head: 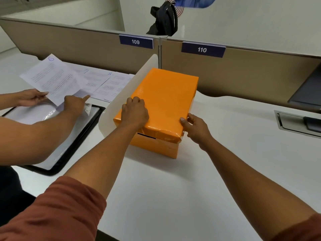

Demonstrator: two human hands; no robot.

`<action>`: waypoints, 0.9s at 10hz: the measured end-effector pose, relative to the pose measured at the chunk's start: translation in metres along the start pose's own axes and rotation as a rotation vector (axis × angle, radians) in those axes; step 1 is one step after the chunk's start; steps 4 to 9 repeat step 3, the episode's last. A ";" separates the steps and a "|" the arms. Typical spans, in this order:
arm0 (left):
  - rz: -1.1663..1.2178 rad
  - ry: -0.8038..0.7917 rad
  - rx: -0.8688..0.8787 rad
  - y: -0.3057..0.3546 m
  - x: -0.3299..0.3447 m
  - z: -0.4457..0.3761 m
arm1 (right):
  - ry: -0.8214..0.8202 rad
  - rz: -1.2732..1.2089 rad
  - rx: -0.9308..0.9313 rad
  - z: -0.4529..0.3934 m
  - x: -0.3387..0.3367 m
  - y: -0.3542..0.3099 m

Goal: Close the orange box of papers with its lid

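The orange box (156, 145) stands on the white desk (173, 188), with its orange lid (166, 94) lying on top of it. A thin dark gap shows under the lid's near edge. My left hand (135, 113) rests knuckles-up on the lid's near left part, fingers curled, pressing down. My right hand (194, 127) grips the lid's near right corner, thumb on top and fingers at the side. The papers inside are hidden.
A white divider panel (121, 94) stands just left of the box. Beyond it another person's hands (52, 100) hold sheets over a black-edged folder (66, 136). Tan partitions labelled 109 and 110 (201, 49) close the back. A metal cable tray (295, 122) lies at right.
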State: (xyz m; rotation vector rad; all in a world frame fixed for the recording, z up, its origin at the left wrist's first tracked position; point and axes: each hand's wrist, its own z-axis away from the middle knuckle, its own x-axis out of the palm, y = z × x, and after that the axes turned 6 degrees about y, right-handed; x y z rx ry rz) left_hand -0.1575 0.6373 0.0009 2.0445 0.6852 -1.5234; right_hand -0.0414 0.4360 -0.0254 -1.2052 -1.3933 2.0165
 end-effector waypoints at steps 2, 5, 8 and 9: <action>0.055 -0.161 -0.004 -0.001 -0.002 0.010 | -0.017 0.166 -0.048 0.015 -0.010 0.011; 0.019 -0.146 -0.019 0.007 -0.004 0.020 | 0.051 0.269 -0.082 0.024 -0.023 0.027; 0.019 -0.146 -0.019 0.007 -0.004 0.020 | 0.051 0.269 -0.082 0.024 -0.023 0.027; 0.019 -0.146 -0.019 0.007 -0.004 0.020 | 0.051 0.269 -0.082 0.024 -0.023 0.027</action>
